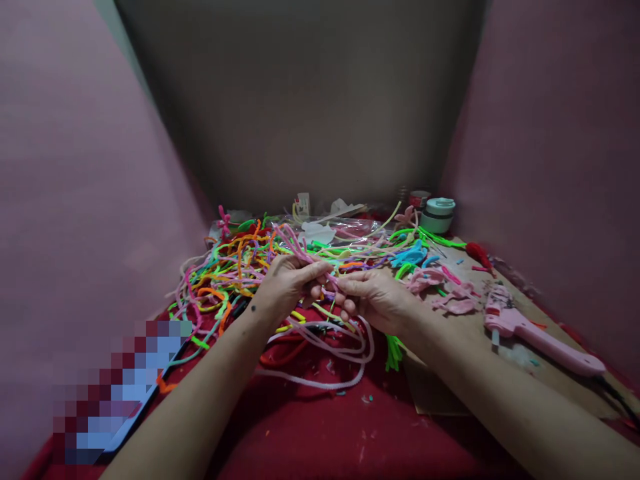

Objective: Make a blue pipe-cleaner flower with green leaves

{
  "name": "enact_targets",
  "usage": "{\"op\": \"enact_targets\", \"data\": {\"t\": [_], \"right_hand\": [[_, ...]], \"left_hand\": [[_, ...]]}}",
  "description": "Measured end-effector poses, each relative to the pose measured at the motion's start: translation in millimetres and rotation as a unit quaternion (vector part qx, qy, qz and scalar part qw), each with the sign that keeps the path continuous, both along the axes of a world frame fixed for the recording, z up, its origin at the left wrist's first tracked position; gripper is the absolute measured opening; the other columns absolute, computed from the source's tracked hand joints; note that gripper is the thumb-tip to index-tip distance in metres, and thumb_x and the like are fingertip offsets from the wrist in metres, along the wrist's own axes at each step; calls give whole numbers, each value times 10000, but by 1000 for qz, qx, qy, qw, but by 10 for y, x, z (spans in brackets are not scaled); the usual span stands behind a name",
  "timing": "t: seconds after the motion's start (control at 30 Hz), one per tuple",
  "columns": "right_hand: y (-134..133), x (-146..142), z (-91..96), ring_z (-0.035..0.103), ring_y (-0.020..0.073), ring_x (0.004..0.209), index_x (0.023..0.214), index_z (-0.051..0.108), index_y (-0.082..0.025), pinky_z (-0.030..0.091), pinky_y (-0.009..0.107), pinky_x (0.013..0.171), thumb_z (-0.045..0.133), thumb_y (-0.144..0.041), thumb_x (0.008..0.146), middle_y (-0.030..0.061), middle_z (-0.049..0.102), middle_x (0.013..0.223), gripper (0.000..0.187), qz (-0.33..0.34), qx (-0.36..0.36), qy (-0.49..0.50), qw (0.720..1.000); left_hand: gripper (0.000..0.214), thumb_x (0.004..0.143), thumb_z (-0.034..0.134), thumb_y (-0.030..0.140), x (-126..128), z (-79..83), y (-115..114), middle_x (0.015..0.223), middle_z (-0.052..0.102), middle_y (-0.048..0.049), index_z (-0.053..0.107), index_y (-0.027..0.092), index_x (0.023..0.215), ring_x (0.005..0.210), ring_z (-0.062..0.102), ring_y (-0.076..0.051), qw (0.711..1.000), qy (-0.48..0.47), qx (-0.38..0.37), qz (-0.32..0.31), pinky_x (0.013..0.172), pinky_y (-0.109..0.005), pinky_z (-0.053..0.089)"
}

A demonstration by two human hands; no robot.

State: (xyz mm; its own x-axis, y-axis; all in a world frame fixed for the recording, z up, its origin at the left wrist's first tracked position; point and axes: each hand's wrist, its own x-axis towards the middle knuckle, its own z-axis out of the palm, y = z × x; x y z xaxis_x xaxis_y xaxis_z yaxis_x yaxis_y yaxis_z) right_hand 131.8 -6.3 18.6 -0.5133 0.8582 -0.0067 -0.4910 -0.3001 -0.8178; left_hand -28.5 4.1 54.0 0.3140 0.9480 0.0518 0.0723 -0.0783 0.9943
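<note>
A small bunch of pink pipe cleaners (294, 244) is pinched between my two hands over the middle of the work surface. My left hand (290, 283) is closed round the bunch, thumb on top, with the pink ends sticking up and leftward past it. Close beside it, my right hand (373, 297) pinches the other end between thumb and fingers. Long pale pink pipe cleaners (367, 360) loop below my hands on the red cloth (320, 440). Fingers hide part of the bunch.
A tangle of coloured pipe cleaners (240, 267) spreads behind and left. On the right, a pink glue gun (545, 343) lies on a brown board (430, 393), near pink fuzzy pieces (453, 293). A lidded jar (437, 215) stands at the back. A pixelated device (133, 400) lies left.
</note>
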Motion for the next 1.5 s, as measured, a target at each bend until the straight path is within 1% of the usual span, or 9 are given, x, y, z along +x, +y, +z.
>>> {"op": "enact_targets", "data": {"t": [0.17,0.37,0.53,0.63,0.73,0.97,1.1,1.3,1.5], "right_hand": [[0,-12,-45,496,47,386,657,658,-79,470,187,414,763,-233,617,-9,590,514,191,-24,-22,-15,999],[-46,-53,-66,464,46,345,649,653,-105,461,197,374,723,-271,657,-19,584,503,180,-106,62,-57,991],[-62,-35,-40,545,81,405,666,645,-114,476,219,420,695,-286,686,13,634,577,180,-64,90,-95,989],[-54,-21,-60,530,75,395,650,636,-121,450,205,423,718,-247,657,0,622,527,150,-77,88,-88,989],[-64,-23,-87,518,68,403,630,640,-126,422,194,430,730,-210,634,-7,614,511,124,-85,87,-76,990],[-117,-19,-77,541,87,514,651,664,-117,437,230,525,703,-229,677,3,605,597,121,-15,44,-17,999],[-119,-33,-82,445,58,420,627,645,-120,334,210,428,735,-222,635,-29,543,510,136,-42,29,-39,998],[-119,-71,-70,387,47,388,578,593,-131,242,208,399,759,-245,587,-42,511,467,202,-61,8,-67,996],[-104,-80,-92,411,58,416,578,583,-130,250,209,417,754,-242,583,-31,533,488,204,-68,5,-65,996]], "left_hand": [[250,719,644,338,23,-7,-7,418,501,35,588,126,598,346,403,-51,1000,0,-2,5,334,-163,284],[274,722,633,387,12,-38,-13,450,526,18,629,123,649,377,428,-59,998,68,14,14,357,-166,287],[306,716,637,399,7,-34,-35,416,492,20,601,119,597,345,389,-59,997,78,5,19,330,-178,252],[308,713,644,389,21,-30,-58,392,468,26,593,117,580,329,362,-53,997,78,0,21,322,-179,229],[297,723,640,371,30,-26,-78,408,476,32,566,127,571,338,372,-51,999,34,5,35,329,-176,244],[270,706,669,327,27,-43,-95,452,488,49,524,137,580,344,362,-32,998,-40,-9,43,334,-166,245],[287,710,661,320,77,-51,-123,437,471,48,512,132,553,355,357,-32,999,-12,-5,33,342,-168,237],[286,712,650,328,110,-66,-133,446,478,42,510,130,561,361,365,-38,999,20,-2,44,349,-174,242],[275,713,646,329,111,-66,-139,454,500,34,524,126,573,376,390,-44,998,31,10,49,362,-169,271]]}}
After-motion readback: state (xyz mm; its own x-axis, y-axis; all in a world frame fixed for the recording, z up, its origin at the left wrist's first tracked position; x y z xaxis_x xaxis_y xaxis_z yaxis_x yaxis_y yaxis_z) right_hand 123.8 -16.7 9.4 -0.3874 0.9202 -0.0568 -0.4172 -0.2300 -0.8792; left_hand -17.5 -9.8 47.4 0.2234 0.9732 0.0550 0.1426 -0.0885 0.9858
